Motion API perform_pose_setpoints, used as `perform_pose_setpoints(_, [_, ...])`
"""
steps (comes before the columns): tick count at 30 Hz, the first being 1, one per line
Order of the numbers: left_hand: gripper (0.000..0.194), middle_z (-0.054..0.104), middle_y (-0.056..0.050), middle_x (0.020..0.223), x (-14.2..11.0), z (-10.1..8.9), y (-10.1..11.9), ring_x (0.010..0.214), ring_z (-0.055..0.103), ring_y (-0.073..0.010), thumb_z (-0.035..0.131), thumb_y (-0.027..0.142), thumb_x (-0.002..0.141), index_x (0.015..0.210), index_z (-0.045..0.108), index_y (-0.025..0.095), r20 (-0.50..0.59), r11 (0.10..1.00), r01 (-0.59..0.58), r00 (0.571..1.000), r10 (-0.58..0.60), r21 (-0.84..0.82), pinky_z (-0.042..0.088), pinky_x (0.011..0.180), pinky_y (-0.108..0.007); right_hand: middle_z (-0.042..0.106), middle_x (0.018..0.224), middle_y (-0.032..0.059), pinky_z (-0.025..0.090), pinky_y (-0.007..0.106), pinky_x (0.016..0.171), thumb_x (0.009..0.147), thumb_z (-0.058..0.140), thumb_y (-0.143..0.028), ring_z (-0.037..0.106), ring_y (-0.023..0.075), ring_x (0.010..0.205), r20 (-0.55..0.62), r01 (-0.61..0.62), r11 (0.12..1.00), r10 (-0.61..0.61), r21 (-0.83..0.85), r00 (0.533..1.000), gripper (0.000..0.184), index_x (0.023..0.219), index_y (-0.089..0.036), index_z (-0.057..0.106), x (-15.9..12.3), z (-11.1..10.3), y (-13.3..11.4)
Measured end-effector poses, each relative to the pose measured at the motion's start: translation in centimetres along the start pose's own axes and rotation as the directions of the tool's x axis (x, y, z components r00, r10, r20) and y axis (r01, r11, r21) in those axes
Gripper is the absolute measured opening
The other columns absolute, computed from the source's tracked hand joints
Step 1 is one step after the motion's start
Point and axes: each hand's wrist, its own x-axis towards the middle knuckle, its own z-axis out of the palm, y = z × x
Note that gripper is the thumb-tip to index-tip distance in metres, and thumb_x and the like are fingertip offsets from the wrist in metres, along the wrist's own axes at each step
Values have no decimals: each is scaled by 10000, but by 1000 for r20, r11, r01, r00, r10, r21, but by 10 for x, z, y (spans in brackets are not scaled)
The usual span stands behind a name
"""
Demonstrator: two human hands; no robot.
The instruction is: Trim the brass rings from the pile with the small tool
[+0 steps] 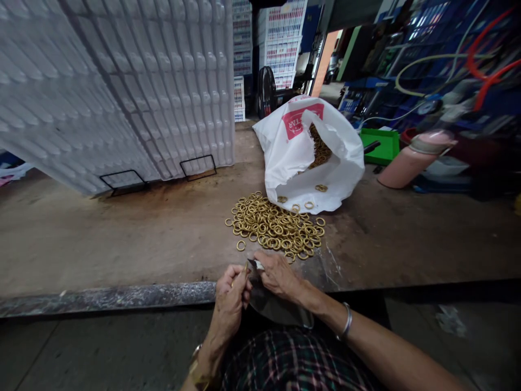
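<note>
My left hand (233,290) pinches a brass-coloured ring (246,266) between thumb and fingertips at the front edge of the table. Closed around a small knife (259,265) is my right hand (280,277); the knife's short dark blade points left, close by the ring. Whether blade and ring touch, I cannot tell. Just beyond my hands lies a heap of brass-coloured rings (277,225), with one loose ring (241,246) at its near left. More rings show inside a torn white sack (280,157) lying open behind the heap.
Stacked clear plastic trays (163,81) stand at the left against black wire supports (198,167). A pink bottle (411,160) and a green tray (382,144) are at the right. White crates (283,43) rise behind. The table's worn front edge (122,298) runs before me.
</note>
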Motion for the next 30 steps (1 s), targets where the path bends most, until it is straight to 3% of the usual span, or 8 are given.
perform_pose_setpoints(3, [340,463,68,560,3,-1,-5,395,351,-30,560,501,754,739,447,180,-7,1000,-2,1000,2,5,238,367,-134,614,721,40,242,248,523,687,408,-97,490,128,578,6,15,1000,-15,5,1000,251,893,-155,541,-3,8,-1])
perform_pose_setpoints(7, [332,467,63,565,-2,-3,-3,404,353,-30,550,495,767,741,454,178,2,999,-6,1000,5,34,241,371,-135,623,735,57,263,247,533,703,417,-117,528,145,622,65,-2,1000,3,-18,998,270,940,-146,542,-1,4,-4])
perform_pose_setpoints(13, [265,455,64,545,-17,-2,12,399,336,-25,559,430,791,767,486,176,115,997,-10,993,18,-72,239,375,-139,641,783,69,274,242,540,729,410,-147,557,154,663,97,-68,994,77,-90,992,269,947,-157,569,7,-6,-6])
perform_pose_setpoints(17, [266,480,57,585,-15,-4,15,415,346,-26,599,414,764,756,473,179,83,972,20,997,0,-235,247,379,-139,638,780,61,294,243,574,707,399,-95,569,153,685,-4,-70,992,70,-105,998,294,956,-153,544,16,-10,-9])
perform_pose_setpoints(21, [250,536,20,682,-10,-10,11,460,368,-27,587,395,782,759,501,162,62,958,14,998,4,-288,246,384,-138,643,831,58,325,248,605,719,408,-100,588,167,732,-62,-40,991,32,-125,998,363,1066,-165,492,33,-15,-15])
perform_pose_setpoints(24, [240,570,-11,747,-8,-14,9,488,394,-31,606,370,772,779,526,144,45,948,26,999,-12,-316,271,397,-142,640,935,79,354,255,634,754,424,-127,596,184,803,-3,-10,985,9,-172,1000,410,1162,-173,438,47,-13,-19])
perform_pose_setpoints(30, [234,602,-33,781,-4,-18,13,521,456,-68,651,335,715,762,514,152,-17,917,17,1000,-25,-399,317,391,-158,642,930,107,381,276,652,820,386,-154,604,209,827,89,-22,975,43,-219,995,277,1079,-154,483,58,-4,-21])
